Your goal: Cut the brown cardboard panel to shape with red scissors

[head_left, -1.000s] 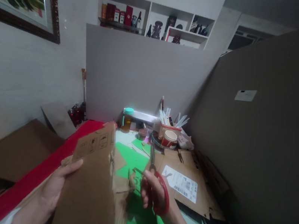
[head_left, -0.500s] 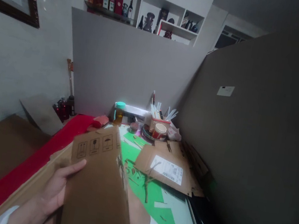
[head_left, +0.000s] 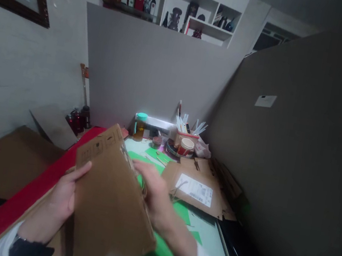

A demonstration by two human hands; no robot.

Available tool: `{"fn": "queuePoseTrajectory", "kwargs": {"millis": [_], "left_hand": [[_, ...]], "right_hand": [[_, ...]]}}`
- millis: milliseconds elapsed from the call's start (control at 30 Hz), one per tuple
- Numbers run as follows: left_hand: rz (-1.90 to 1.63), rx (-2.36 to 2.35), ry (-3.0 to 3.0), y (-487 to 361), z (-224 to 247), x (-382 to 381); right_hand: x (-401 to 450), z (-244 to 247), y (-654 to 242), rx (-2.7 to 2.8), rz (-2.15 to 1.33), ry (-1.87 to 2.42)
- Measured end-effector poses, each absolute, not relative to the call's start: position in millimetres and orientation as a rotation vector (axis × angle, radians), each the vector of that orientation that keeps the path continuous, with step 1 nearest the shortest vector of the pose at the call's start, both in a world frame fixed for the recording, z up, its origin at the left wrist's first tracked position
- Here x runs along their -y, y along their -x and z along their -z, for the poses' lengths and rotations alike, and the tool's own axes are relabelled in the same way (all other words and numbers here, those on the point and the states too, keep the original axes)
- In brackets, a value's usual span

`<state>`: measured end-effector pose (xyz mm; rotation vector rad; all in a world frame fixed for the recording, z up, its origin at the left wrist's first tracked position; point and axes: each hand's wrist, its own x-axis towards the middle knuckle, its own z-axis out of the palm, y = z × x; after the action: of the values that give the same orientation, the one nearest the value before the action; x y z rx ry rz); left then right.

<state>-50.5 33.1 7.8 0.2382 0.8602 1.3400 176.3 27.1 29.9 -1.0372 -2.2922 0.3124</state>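
Carton (head_left: 107,204) tilted over table (head_left: 210,236); left hand (head_left: 62,197) has its left side in its grip. Right hand (head_left: 156,192) at carton's torn right edge, grip contents unclear.

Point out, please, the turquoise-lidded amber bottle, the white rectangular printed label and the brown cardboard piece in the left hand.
Amber bottle (head_left: 138,133), head view, its body.
Printed label (head_left: 196,190), head view, its middle.
Cardboard piece (head_left: 107,200), head view, its broad face.
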Motion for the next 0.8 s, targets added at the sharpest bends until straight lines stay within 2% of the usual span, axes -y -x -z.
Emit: {"fn": "queuePoseTrajectory", "kwargs": {"millis": [200,300,433,600,800], "left_hand": [[-1.515,-0.864,-0.2,69.6,-18.1,-39.8],[-1.559,-0.862,-0.188,73.0,-21.2,-38.9],[-1.572,-0.861,-0.177,73.2,-22.4,-38.4],[-1.606,-0.86,-0.17,76.3,-21.9,-38.9],[-1.593,-0.87,-0.194,74.8,-23.2,-38.8]], "right_hand": [[-50.4,-11.0,-264.4,2.524,0.024,1.522],[-45.1,11.4,-280.5,2.623,0.175,1.59],[-35.3,27.1,-279.0,2.695,0.309,1.56],[-35.0,21.3,-271.4,2.599,0.38,1.677],[-40.8,22.1,-217.7,2.536,0.208,1.634]]}}
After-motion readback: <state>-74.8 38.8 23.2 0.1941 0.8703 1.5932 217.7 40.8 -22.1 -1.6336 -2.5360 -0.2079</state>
